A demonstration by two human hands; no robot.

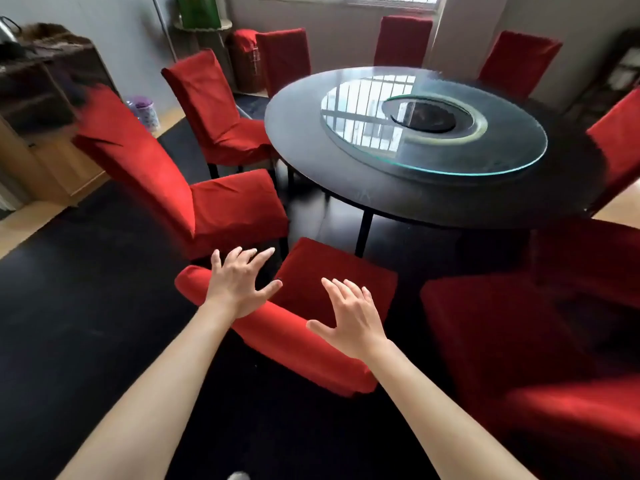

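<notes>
A red-covered chair (332,282) stands right in front of me, its backrest top (291,344) nearest and its seat pointing toward the table. My left hand (239,285) hovers over the left end of the backrest with fingers spread. My right hand (353,317) is held over the backrest's middle, fingers straight and apart. Neither hand holds anything; whether they touch the cover I cannot tell.
A round black table (311,133) carries a glass turntable (485,164). Several more red-covered chairs ring it, one at the left (166,174) and one at the right (512,337). A wooden cabinet (52,157) lines the left wall. The floor is dark.
</notes>
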